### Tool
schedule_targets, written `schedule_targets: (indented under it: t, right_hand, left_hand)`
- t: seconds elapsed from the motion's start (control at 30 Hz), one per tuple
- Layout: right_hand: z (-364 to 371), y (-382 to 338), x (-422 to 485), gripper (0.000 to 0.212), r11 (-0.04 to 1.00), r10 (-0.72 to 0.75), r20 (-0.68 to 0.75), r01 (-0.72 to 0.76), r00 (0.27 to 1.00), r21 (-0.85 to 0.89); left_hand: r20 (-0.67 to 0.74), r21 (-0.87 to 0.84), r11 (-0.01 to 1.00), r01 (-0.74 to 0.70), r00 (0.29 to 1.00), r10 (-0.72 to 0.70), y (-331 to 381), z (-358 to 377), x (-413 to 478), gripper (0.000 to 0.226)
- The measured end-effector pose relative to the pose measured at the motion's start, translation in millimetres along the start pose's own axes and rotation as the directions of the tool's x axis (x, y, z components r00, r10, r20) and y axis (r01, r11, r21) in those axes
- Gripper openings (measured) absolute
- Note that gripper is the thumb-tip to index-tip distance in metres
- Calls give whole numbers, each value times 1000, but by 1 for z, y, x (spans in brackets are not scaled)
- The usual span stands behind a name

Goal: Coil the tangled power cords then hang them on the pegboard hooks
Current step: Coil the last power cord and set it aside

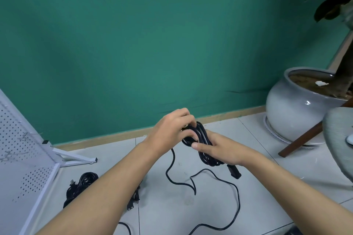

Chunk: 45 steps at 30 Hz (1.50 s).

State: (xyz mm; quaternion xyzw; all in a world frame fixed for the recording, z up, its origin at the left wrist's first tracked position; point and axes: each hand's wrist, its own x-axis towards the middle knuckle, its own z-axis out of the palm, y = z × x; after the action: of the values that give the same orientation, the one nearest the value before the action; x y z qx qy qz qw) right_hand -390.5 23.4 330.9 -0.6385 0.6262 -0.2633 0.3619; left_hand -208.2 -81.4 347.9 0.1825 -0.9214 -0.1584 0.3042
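A black power cord (205, 147) is partly wound into a coil held above the tiled floor. My right hand (224, 149) grips the coil from the right, thumb across the loops. My left hand (172, 129) pinches a strand at the coil's upper left. The cord's loose tail (225, 183) hangs down and snakes over the floor, and its black connector (234, 171) dangles below my right wrist. More tangled black cords (82, 187) lie on the floor beside the white pegboard (23, 158), which stands at the left.
The pegboard's white foot (76, 158) sticks out across the floor. A large white plant pot (298, 112) stands at the right by the green wall. A wooden leg (305, 137) and a grey round tabletop (338, 139) are at the far right.
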Motion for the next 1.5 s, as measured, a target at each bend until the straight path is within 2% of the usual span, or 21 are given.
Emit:
schedule_targets:
  t: [0.1,0.2,0.27,0.33,0.43,0.53,0.63,0.73,0.77,0.83,0.93,1.03,1.13,1.2,1.33,1.37,1.43,1.5]
  right_hand:
    - [2,2,0,22,999,13,18,-12,1000,-50]
    - [1,2,-1,9,999,19,-55,-21,998,-36]
    - [-2,2,-2,15,999,42,-119,-41,992,12]
    - [-6,5,-1,23,994,85,-183,-72,979,78]
    - [-8,10,-1,4,984,113,-226,-78,967,160]
    - [-8,10,-1,6,976,130,-278,-75,952,202]
    - [-6,8,0,6,969,129,-323,-50,937,242]
    - [-4,6,1,9,960,105,-356,-2,929,279]
    - [-4,5,2,11,960,100,-358,4,929,280]
    - [-3,4,3,17,963,88,-345,9,935,270]
    - [0,5,3,27,976,40,-319,32,947,216]
    - [-1,5,6,31,991,36,-314,8,949,136]
    - [-1,6,5,39,991,52,-274,-16,960,132]
    - [1,8,5,37,991,41,-275,-3,960,136]
    - [3,8,4,29,971,33,-313,43,949,233]
    - [3,7,4,26,964,40,-327,50,944,263]
    - [2,5,5,16,939,73,-364,59,928,339]
    - [0,3,6,9,910,101,-406,80,908,406]
  left_hand:
    - [-10,26,999,28,1000,-28,-2,4,-1,18]
    - [-41,-41,992,120,992,-122,-4,8,-1,21]
    - [-59,-157,962,225,970,-237,-6,10,-2,21]
    - [23,-283,882,376,922,-386,-11,10,-7,14]
    - [117,-242,853,463,887,-448,-22,16,-18,11]
    - [85,-274,792,546,834,-546,-22,21,-19,14]
    - [71,-295,766,572,812,-579,-11,25,-12,16]
    - [85,-531,606,592,749,-657,3,28,-3,10]
    - [96,-596,544,591,725,-682,7,29,-1,14]
    - [117,-667,457,588,689,-715,12,31,2,19]
    - [158,-767,307,564,630,-761,17,32,8,7]
    - [167,-812,237,534,601,-782,17,34,12,16]
    - [164,-828,214,518,590,-790,14,36,13,23]
    - [169,-812,236,534,602,-781,13,37,11,26]
    - [113,-721,416,554,687,-718,8,37,8,32]
    - [137,-703,436,562,708,-692,7,38,6,33]
    - [276,-632,456,626,732,-622,4,44,-1,32]
    - [464,-501,508,701,713,-526,1,51,-11,30]
